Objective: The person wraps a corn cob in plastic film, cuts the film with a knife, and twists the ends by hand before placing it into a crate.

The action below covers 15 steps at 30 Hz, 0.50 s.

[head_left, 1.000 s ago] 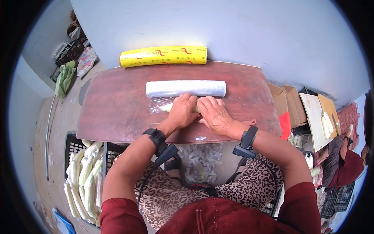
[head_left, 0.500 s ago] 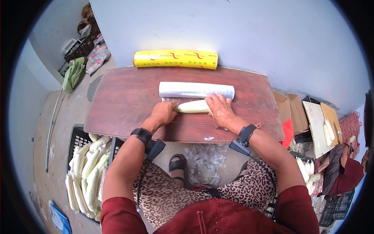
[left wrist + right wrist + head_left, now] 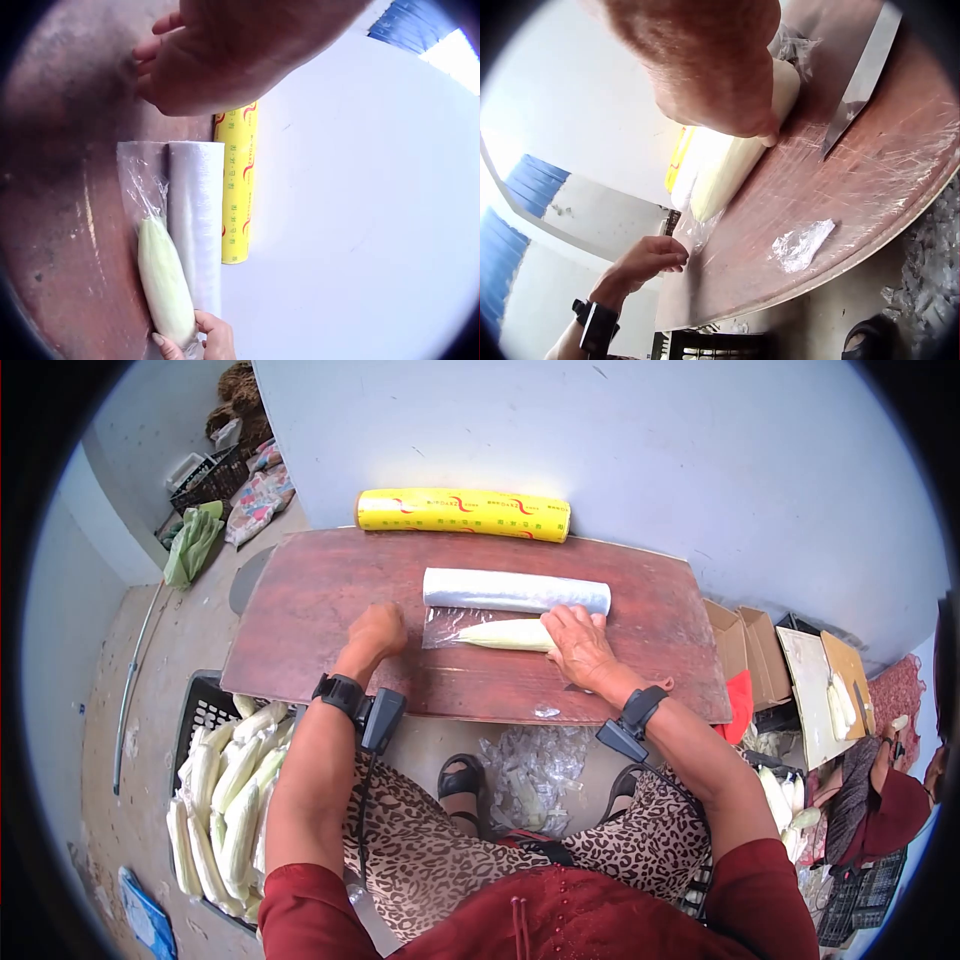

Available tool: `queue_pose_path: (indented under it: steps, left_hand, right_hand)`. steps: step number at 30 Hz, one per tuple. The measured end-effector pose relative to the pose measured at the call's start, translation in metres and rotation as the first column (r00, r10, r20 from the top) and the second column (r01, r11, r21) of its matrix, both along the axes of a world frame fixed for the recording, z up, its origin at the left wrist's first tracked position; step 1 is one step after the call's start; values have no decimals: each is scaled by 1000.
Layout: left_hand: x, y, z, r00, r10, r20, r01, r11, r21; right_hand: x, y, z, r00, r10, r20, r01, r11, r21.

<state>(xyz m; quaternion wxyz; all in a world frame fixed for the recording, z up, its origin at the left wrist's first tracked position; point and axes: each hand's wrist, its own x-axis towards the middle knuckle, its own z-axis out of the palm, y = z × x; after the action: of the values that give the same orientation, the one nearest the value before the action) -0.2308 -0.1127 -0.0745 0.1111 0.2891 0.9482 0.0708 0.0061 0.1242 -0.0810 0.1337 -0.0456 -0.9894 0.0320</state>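
Observation:
A pale ear of corn in its husk [image 3: 505,634] lies on the table, with clear cling film [image 3: 139,176] spread flat beyond its left end. My right hand [image 3: 582,643] grips the ear's right end, thumb on one side and fingers on the other, as the left wrist view shows. Along the ear's far side runs a white roll of cling film [image 3: 515,590]. Apart from both, my left hand [image 3: 378,630] is over the table's left part, fingers loosely bent and holding nothing. A knife [image 3: 861,82] lies beside the right hand, mostly covered by the forearm in the head view.
Behind the film roll, a yellow printed roll [image 3: 462,513] lies at the table's [image 3: 310,600] back edge by the wall. A film scrap [image 3: 802,245] sits near the front edge. A black crate of corn [image 3: 205,695] stands lower left; cardboard boxes [image 3: 760,650] stand at right.
My left hand has left the ear and drawn away to the left. The right hand has moved to the ear's right end and stays there. More of the ear and film now shows.

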Motion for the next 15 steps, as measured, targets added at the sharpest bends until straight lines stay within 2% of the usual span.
queue_pose_path:
  steps: [3,5,6,9,12,15]
  left_hand:
    - [12,9,17,980,-108,164,61,961,268]
    - [14,11,3,969,-150,198,58,912,406]
    - [16,13,-1,961,-175,213,55,880,473]
    - [15,16,-5,919,-279,279,141,893,427]
    - [7,22,-20,949,-247,195,183,937,296]
    - [1,23,-25,963,-209,170,166,957,237]
  right_hand:
    - [-2,0,2,999,-16,43,16,1000,-4]
    - [-3,0,8,991,-45,124,48,999,-17]
    - [-3,1,6,995,-26,100,28,999,-19]
    - [-1,5,0,999,5,50,-4,1000,-25]
    - [0,5,-2,998,-16,55,18,999,-32]
    - [0,3,1,992,-70,109,76,995,-58]
